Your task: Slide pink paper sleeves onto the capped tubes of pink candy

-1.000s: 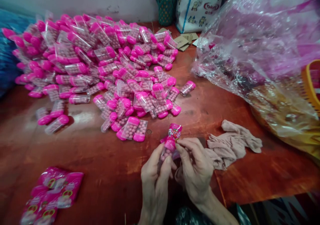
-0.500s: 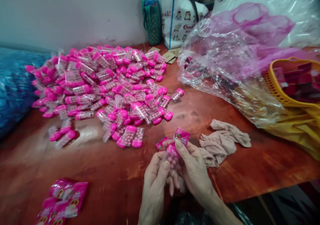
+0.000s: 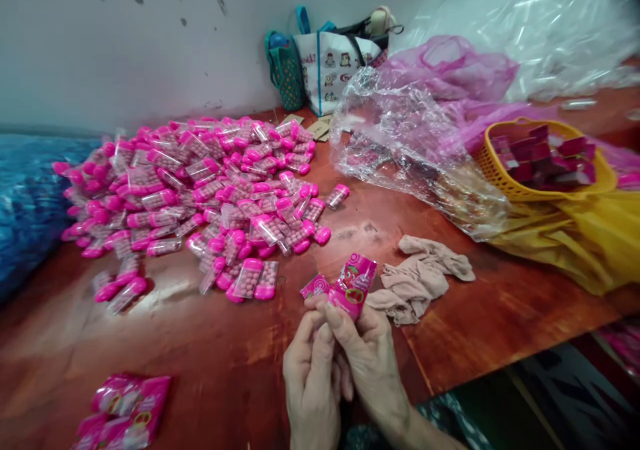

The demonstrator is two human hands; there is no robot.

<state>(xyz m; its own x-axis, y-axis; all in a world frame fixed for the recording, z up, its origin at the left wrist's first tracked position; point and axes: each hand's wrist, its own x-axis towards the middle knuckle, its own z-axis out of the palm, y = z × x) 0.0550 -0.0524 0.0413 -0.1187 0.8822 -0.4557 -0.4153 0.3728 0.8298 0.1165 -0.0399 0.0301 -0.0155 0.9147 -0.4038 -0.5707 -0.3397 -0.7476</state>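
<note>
My left hand point(image 3: 311, 370) and my right hand point(image 3: 367, 360) are together at the table's front edge, fingers closed. Between them stands a pink printed sleeve point(image 3: 354, 283) with a cherry picture, its lower end pinched by my right thumb and fingers. The candy container at its lower end is mostly hidden by my fingers, with my left hand closed around it. Just beyond my left fingertips is a second pink printed sleeve point(image 3: 315, 286); I cannot tell whether it is held or lies on the table. A heap of clear candy containers point(image 3: 215, 183) with pink caps lies farther back.
Several pink-wrapped containers point(image 3: 127, 410) lie front left. A beige cloth point(image 3: 425, 277) is right of my hands. Farther right are clear plastic point(image 3: 395, 130) and a yellow basket point(image 3: 550, 195) of pink pieces. Bags point(image 3: 320, 70) stand by the wall; a blue bag point(image 3: 35, 197) is at left.
The pink sleeve now stands upright with its printed face showing, and the pink candy balls seen below it are covered by my fingers. The view has shifted slightly right.
</note>
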